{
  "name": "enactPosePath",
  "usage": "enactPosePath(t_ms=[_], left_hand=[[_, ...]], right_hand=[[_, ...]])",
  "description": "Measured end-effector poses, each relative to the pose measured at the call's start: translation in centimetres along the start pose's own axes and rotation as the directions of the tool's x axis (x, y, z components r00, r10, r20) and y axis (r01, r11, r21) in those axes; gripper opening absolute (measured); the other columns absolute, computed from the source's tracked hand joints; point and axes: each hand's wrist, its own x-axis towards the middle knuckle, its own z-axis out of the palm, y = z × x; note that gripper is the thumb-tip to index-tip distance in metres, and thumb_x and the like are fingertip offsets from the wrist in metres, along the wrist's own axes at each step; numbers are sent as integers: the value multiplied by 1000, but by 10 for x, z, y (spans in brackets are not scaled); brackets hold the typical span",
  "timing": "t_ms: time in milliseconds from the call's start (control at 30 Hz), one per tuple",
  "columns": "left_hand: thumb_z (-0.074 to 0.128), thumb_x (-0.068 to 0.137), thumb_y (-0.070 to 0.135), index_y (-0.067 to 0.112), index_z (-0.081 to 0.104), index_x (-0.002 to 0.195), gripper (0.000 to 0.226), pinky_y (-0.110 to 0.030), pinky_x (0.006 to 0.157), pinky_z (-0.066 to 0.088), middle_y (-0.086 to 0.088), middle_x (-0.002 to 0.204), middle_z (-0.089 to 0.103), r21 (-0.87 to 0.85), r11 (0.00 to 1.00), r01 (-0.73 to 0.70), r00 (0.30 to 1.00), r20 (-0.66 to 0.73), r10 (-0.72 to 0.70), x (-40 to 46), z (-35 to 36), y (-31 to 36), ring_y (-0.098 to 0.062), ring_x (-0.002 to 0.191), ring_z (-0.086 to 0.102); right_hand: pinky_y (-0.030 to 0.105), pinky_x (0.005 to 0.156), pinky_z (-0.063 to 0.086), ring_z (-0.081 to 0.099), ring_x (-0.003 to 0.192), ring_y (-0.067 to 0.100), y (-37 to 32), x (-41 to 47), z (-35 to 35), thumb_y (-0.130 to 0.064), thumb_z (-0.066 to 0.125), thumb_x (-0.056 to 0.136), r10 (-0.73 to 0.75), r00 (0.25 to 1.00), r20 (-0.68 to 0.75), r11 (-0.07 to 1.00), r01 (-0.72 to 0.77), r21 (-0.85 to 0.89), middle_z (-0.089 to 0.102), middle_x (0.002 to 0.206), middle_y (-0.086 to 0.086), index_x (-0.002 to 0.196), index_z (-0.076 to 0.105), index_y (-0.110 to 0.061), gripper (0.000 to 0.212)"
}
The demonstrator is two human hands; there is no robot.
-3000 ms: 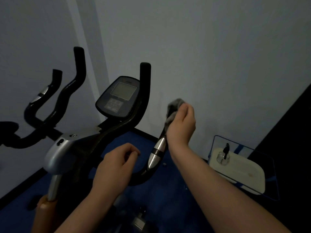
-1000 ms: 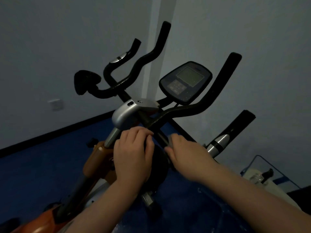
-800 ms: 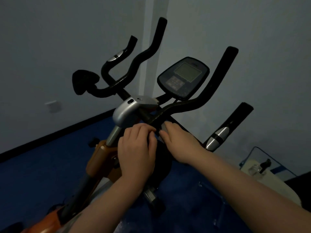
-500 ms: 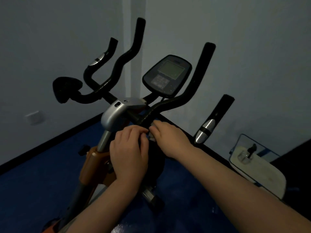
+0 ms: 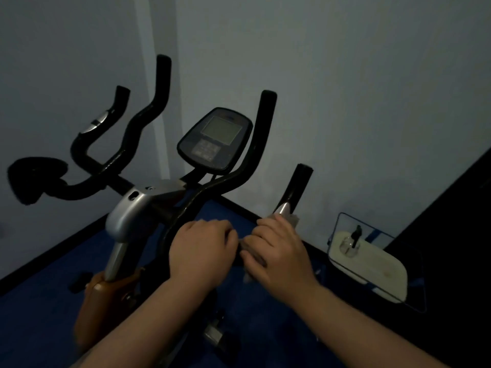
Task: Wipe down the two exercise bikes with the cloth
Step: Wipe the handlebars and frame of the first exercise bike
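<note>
One exercise bike [image 5: 125, 216] fills the middle of the head view, with black handlebars, a silver stem cover and a console [image 5: 215, 140] with a grey screen. My right hand [image 5: 279, 251] grips the grey cloth [image 5: 292, 220] around the lower right handlebar, just below its silver sensor band. My left hand [image 5: 202, 248] is curled around the same bar right beside it, knuckles up, and seems to touch the cloth's edge. Most of the cloth is hidden under my fingers. A second bike is not in view.
The bike stands in a corner of pale walls on a blue floor [image 5: 47, 301]. A wire basket [image 5: 372, 264] holding a white tray and a small spray bottle sits on the floor at right. A dark panel [image 5: 457, 235] rises at far right.
Three seconds ago my right hand wiped the upper right grip with the cloth. Since then both hands came together low on the bar, and in the last half second they slid right toward the sensor band.
</note>
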Motion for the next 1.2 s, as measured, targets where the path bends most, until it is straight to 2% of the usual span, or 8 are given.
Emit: enactPosePath(t_ms=[100, 267, 467, 633, 800, 867, 1000, 1200], left_hand=[[32, 94, 43, 24, 55, 61, 44, -31, 76, 37, 4, 68, 63, 33, 999, -44, 999, 23, 43, 0, 1, -5, -16, 74, 56], [37, 95, 42, 22, 58, 61, 44, -31, 75, 35, 2, 67, 62, 11, 1000, -9, 1000, 2, 9, -4, -1, -2, -17, 74, 56], [32, 95, 45, 24, 67, 72, 46, -30, 80, 38, 4, 74, 67, 10, 1000, -23, 1000, 2, 23, -5, -2, -2, -15, 81, 59], [32, 94, 47, 26, 69, 71, 49, -27, 76, 36, 5, 72, 67, -6, 1000, 15, 999, -49, -16, -6, -2, 0, -12, 79, 60], [33, 95, 47, 26, 70, 74, 47, -28, 76, 37, 5, 76, 68, 4, 1000, 8, 998, -64, -8, -6, -2, 0, -13, 81, 61], [34, 95, 46, 26, 70, 74, 47, -27, 76, 38, 6, 75, 68, -1, 1000, 11, 998, -69, -11, -6, -3, 0, -12, 80, 61], [37, 94, 47, 25, 70, 68, 47, -28, 73, 39, 5, 70, 68, -15, 999, 34, 995, -96, -36, -6, -2, 3, -14, 75, 62], [37, 93, 49, 26, 70, 67, 48, -28, 71, 39, 7, 68, 67, -15, 1000, 23, 997, -78, -25, -7, -2, 0, -13, 73, 61]], right_hand=[[38, 99, 39, 58, 82, 24, 43, 21, -22, -22, 56, 89, -79, 997, -8, 996, 79, -44, 64, 79, 6, 78, 70, -8, 22], [33, 108, 30, 56, 94, 23, 36, 20, -6, -14, 54, 86, 200, 963, -182, 978, -187, 88, 64, 83, 5, 79, 69, -6, 18], [39, 93, 44, 61, 77, 27, 82, 44, -35, -16, 60, 84, -283, 959, 17, 956, 284, -74, 67, 79, 8, 84, 72, -7, 16], [42, 93, 41, 58, 78, 28, 41, 21, 4, -12, 55, 85, 91, 956, -279, 993, -66, 97, 63, 74, 9, 71, 68, -5, 20], [40, 78, 50, 61, 70, 28, 82, 41, -22, -17, 60, 81, -436, 899, -38, 899, 434, -52, 68, 74, 8, 79, 73, -7, 16], [41, 85, 49, 62, 71, 29, 99, 54, -32, -13, 58, 80, -363, 926, -105, 931, 355, -87, 67, 73, 9, 76, 71, -4, 16], [43, 95, 41, 60, 82, 27, 49, 19, 15, -12, 52, 85, 63, 921, -385, 987, 0, 162, 65, 79, 9, 75, 69, -6, 21], [39, 88, 48, 61, 69, 26, 107, 54, -28, -25, 58, 80, -506, 859, -74, 859, 494, -136, 65, 72, 7, 79, 71, -8, 21]])
